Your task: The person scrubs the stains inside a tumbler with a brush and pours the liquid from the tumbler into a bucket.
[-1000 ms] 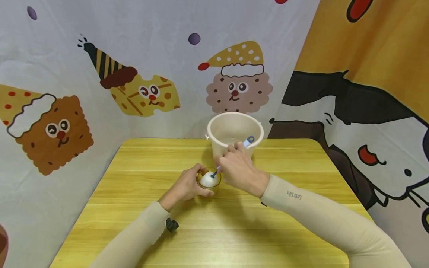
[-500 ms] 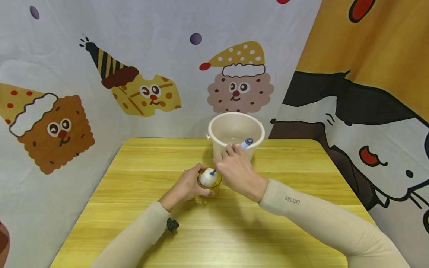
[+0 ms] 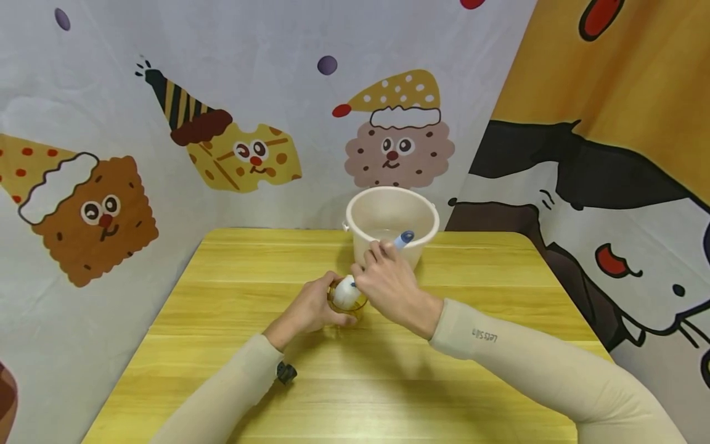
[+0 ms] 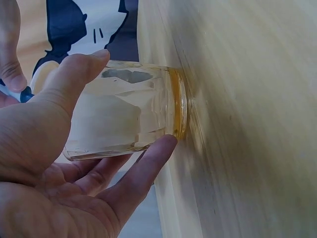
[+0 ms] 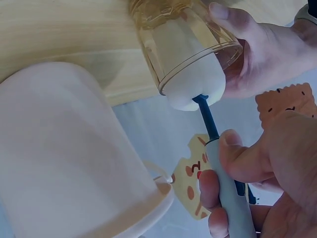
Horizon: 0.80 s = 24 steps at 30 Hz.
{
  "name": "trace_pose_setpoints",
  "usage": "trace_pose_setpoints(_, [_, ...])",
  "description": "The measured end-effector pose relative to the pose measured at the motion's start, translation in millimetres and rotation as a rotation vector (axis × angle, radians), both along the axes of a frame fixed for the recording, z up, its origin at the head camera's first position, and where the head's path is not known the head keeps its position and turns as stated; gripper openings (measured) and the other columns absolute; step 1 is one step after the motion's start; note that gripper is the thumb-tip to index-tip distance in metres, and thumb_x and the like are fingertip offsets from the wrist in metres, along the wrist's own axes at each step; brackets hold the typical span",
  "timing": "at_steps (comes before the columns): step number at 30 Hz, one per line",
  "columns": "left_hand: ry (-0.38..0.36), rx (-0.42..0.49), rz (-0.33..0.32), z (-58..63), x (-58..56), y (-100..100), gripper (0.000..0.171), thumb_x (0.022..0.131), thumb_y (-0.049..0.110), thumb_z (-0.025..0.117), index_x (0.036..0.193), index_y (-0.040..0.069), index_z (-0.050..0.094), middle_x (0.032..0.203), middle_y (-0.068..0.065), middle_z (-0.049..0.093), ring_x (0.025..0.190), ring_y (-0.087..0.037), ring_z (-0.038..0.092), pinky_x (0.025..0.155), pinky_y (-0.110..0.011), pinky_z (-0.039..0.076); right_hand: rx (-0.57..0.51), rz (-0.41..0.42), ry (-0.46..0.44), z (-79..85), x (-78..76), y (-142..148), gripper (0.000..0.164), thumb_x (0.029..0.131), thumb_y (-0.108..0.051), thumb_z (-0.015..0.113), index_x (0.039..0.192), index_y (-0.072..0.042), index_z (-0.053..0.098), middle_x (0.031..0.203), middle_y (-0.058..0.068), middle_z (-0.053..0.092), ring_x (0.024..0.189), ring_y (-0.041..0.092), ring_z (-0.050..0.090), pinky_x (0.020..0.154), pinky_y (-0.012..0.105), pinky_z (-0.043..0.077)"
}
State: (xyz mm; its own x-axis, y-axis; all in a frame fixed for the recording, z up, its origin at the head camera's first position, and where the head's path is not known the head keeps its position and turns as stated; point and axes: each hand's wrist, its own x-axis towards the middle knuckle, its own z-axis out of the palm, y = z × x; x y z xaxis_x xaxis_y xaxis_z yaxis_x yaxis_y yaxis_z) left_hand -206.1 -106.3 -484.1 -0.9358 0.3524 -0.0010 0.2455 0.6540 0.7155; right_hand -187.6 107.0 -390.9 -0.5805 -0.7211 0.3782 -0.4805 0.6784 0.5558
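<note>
My left hand [image 3: 310,306] holds an amber drinking glass [image 4: 153,104] from the left, thumb on one side and fingers round the other. The glass stands upright on the table, its base against the wood in the left wrist view. Inside it is the white sponge head [image 5: 198,82] of a cup brush, its end sticking out past the rim. Above and right of the glass, my right hand [image 3: 391,283] grips the brush's pale blue handle [image 5: 218,153]. A dark blue neck [image 5: 208,119] joins handle and sponge, and the handle's dark end [image 3: 407,236] shows beyond the hand.
Just behind my right hand stands a white bucket [image 3: 362,243] near the table's back edge, with what looks like water at the bottom. The wooden table [image 3: 233,271] extends around the hands. A cloth printed with cartoon figures [image 3: 266,37] hangs behind it.
The sponge head has turned in the glass and sits higher. My right hand has shifted slightly left towards the rim, the handle end dropping a little. My left hand keeps its hold.
</note>
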Motion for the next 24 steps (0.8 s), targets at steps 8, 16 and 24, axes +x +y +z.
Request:
trace_pose_setpoints(8, [-0.004, -0.001, 0.010, 0.5, 0.3, 1, 0.083, 0.080, 0.034, 0.112, 0.145, 0.011, 0.066, 0.131, -0.007, 0.079, 0.107, -0.019, 0.073, 0.094, -0.042, 0.065, 0.010, 0.000, 0.024, 2.3, 4.2, 0, 0.020, 0.090, -0.021, 0.099, 0.093, -0.018, 0.079, 0.093, 0.005, 0.081, 0.100, 0.027, 0.067, 0.098, 0.039, 0.044])
trace_pose_setpoints(16, [0.024, 0.045, -0.053, -11.5, -6.6, -7, 0.082, 0.081, 0.046, 0.110, 0.140, 0.011, 0.066, 0.131, -0.007, 0.077, 0.101, -0.019, 0.071, 0.085, -0.035, 0.062, 0.017, -0.012, 0.035, 3.7, 7.5, -2, 0.021, 0.088, -0.022, 0.100, 0.092, -0.019, 0.080, 0.091, 0.004, 0.080, 0.096, 0.025, 0.063, 0.099, 0.039, 0.042])
trace_pose_setpoints(24, [0.001, 0.036, -0.016, -5.7, -2.9, -3, 0.079, 0.080, 0.036, 0.111, 0.140, 0.010, 0.067, 0.135, -0.009, 0.078, 0.103, -0.020, 0.073, 0.088, -0.038, 0.063, 0.017, -0.045, -0.034, 8.7, 10.8, -2, 0.020, 0.087, -0.022, 0.101, 0.096, -0.019, 0.084, 0.094, 0.005, 0.083, 0.101, 0.026, 0.065, 0.104, 0.041, 0.045])
